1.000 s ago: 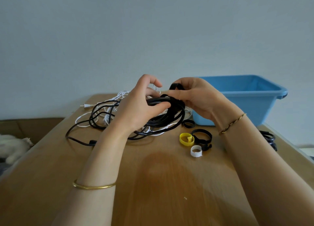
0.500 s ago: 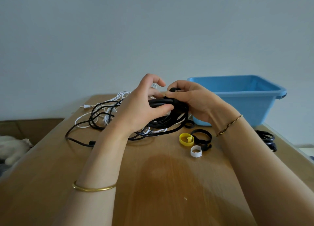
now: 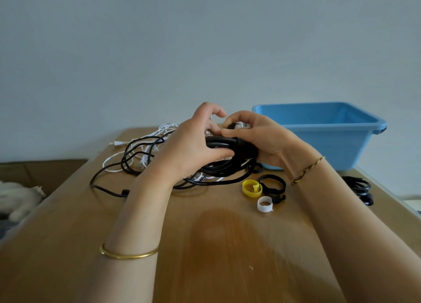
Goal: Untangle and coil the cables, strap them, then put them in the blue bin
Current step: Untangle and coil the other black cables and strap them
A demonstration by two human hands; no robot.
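My left hand (image 3: 193, 143) grips a coiled black cable (image 3: 224, 166) just above the wooden table (image 3: 205, 245). My right hand (image 3: 257, 136) pinches a black strap (image 3: 245, 146) wrapped round the same coil. Loose black loops and a white cable (image 3: 145, 141) trail off to the left of the hands. The blue bin (image 3: 323, 132) stands at the back right, behind my right hand. What lies inside the bin is hidden by its wall.
Spare straps lie right of the coil: a yellow strap (image 3: 251, 188), a black strap (image 3: 272, 184), a white strap (image 3: 265, 203) and a small black ring (image 3: 257, 168). A coiled black cable (image 3: 358, 187) lies near the table's right edge. A white plug (image 3: 117, 143) points left.
My right hand has brought the black strap down and round the coil, and both hands have shifted slightly with the bundle.
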